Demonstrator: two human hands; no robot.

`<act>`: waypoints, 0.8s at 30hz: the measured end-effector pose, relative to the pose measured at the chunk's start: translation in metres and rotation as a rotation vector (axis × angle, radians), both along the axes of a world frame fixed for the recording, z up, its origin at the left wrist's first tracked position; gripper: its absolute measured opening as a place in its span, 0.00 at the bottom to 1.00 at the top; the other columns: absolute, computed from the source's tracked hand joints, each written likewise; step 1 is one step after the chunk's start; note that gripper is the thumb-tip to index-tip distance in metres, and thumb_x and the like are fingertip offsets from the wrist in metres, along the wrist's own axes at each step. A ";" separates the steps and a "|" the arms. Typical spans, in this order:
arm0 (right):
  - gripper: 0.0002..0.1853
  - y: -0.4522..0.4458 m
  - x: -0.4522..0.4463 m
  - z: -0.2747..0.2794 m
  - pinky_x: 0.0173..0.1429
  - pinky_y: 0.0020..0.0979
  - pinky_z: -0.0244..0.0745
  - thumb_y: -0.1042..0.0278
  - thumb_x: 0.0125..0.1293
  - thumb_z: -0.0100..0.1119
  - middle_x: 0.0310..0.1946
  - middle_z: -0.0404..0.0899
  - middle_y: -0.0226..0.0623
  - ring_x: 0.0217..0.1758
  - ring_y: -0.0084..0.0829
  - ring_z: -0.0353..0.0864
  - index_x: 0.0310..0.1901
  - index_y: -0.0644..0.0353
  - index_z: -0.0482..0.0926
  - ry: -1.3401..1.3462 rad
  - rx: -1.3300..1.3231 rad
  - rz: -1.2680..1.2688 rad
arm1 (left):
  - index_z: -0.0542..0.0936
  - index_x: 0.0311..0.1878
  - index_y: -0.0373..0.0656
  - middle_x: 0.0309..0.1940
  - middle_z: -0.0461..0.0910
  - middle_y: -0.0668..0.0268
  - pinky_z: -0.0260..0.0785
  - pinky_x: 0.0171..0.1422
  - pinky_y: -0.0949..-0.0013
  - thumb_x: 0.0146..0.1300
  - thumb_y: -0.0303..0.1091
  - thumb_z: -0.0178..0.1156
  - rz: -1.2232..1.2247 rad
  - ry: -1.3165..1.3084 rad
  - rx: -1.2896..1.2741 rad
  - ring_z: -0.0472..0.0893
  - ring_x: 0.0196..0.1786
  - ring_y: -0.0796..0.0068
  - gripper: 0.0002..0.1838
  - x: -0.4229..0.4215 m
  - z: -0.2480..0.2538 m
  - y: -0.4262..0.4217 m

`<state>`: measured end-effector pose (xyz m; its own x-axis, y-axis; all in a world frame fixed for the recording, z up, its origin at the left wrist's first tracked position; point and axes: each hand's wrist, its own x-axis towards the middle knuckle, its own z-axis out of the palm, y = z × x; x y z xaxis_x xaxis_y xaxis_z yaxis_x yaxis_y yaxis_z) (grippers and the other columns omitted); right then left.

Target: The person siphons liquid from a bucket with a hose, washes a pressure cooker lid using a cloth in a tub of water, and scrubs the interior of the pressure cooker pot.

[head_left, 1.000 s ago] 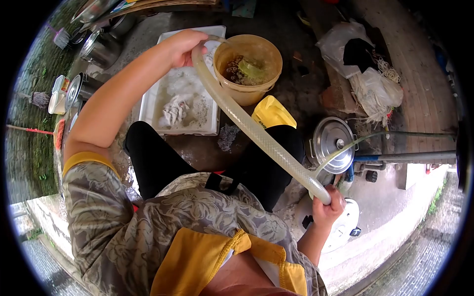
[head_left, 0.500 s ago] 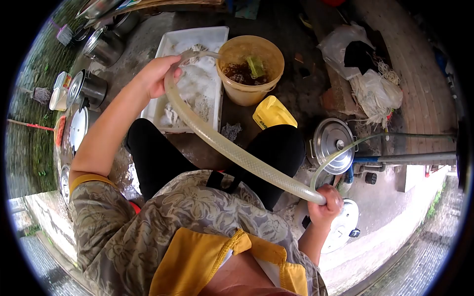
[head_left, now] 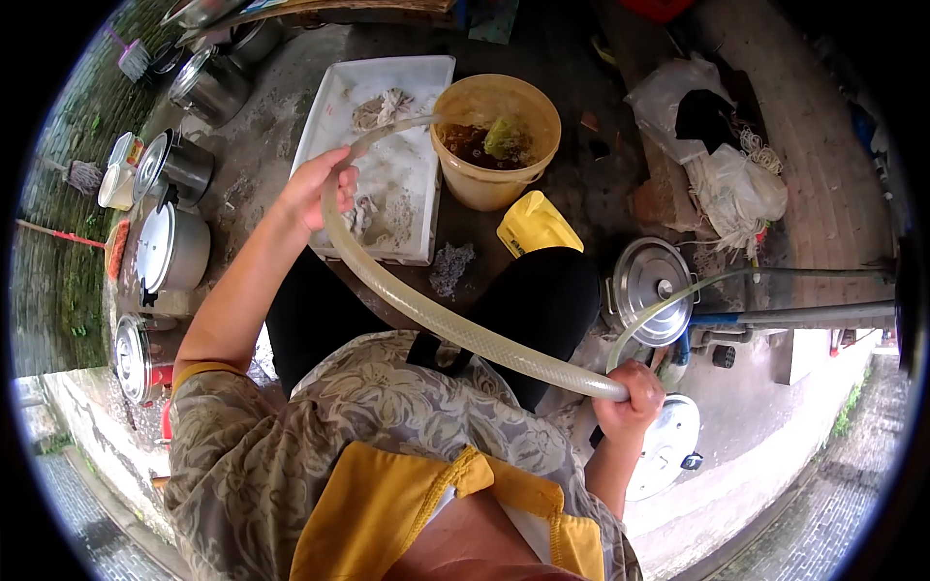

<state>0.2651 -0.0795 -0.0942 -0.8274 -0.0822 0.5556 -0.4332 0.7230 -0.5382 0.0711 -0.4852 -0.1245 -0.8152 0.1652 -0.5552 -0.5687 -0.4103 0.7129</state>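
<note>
A thick clear braided hose (head_left: 436, 318) curves across my lap. My left hand (head_left: 323, 191) is closed around its upper part, beside the white tray (head_left: 298, 179). From there a thinner stretch of hose reaches over the rim of the yellowish bucket (head_left: 484, 184), where dark liquid and a green clump (head_left: 503, 139) show. My right hand (head_left: 629, 395) grips the other end of the thick hose, with a thin greenish hose (head_left: 668, 303) meeting it there. Wet cloths (head_left: 382, 108) and suds lie in the tray.
A yellow container (head_left: 539, 225) sits in front of the bucket, by my knee. To the right are a lidded metal pot (head_left: 653, 290) and plastic bags (head_left: 738, 184) on planks. Several pots, including a pressure cooker (head_left: 172, 248), line the left side, near a broom (head_left: 117, 249).
My left hand has moved left and down with the hose, which now bends more. My right hand has shifted slightly left, and more of the tray is exposed.
</note>
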 end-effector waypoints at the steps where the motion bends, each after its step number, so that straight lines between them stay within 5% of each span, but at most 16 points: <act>1: 0.13 0.000 0.000 0.000 0.22 0.29 0.65 0.71 0.36 0.69 0.12 0.69 0.34 0.16 0.34 0.72 0.18 0.56 0.70 0.000 0.001 0.002 | 0.69 0.44 0.47 0.14 0.65 0.74 0.54 0.15 0.76 0.69 0.40 0.41 0.002 0.000 0.001 0.61 0.12 0.82 0.10 0.001 -0.003 0.000; 13: 0.14 -0.001 -0.001 -0.005 0.21 0.29 0.64 0.70 0.37 0.69 0.11 0.68 0.34 0.15 0.34 0.70 0.18 0.56 0.69 -0.007 0.007 0.011 | 0.69 0.49 0.44 0.14 0.65 0.75 0.56 0.14 0.75 0.68 0.40 0.44 0.047 0.042 0.181 0.61 0.11 0.81 0.13 0.013 -0.027 -0.001; 24: 0.13 -0.002 -0.006 -0.008 0.22 0.29 0.65 0.70 0.37 0.68 0.12 0.69 0.34 0.16 0.35 0.72 0.19 0.56 0.70 -0.023 0.014 0.017 | 0.71 0.43 0.42 0.14 0.65 0.75 0.56 0.18 0.77 0.68 0.40 0.45 0.098 0.006 0.309 0.61 0.13 0.82 0.11 -0.004 -0.049 0.013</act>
<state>0.2589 -0.0818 -0.1017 -0.8385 -0.1039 0.5348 -0.4330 0.7230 -0.5384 0.0671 -0.4724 -0.1740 -0.8389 0.2457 -0.4856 -0.5115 -0.6609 0.5492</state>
